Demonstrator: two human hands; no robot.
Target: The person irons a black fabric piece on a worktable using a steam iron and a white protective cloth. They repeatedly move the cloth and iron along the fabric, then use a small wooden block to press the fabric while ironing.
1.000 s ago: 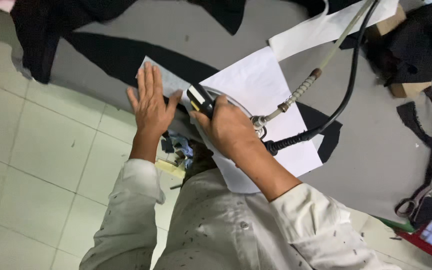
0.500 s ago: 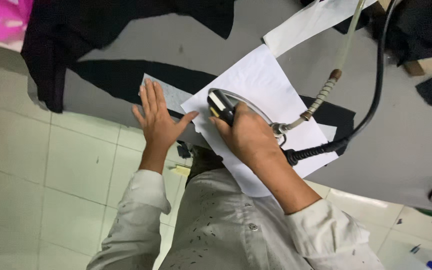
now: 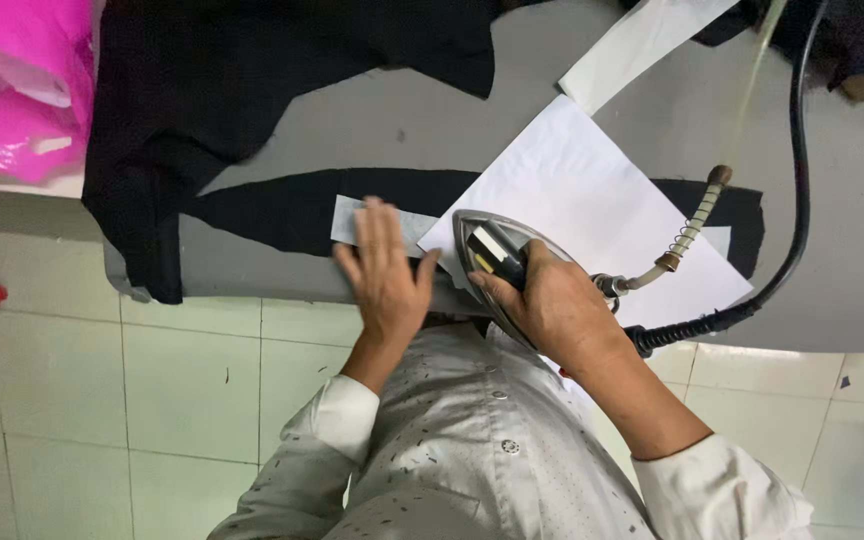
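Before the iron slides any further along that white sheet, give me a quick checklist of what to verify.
1. Right hand grips the iron: ok.
2. Left hand flat on the white strip, clear of the iron's tip: ok, though close.
3. White sheet covers the black fabric piece under the iron: ok.
4. Black cable free of the iron's path: ok.
5. Iron hot: cannot tell.
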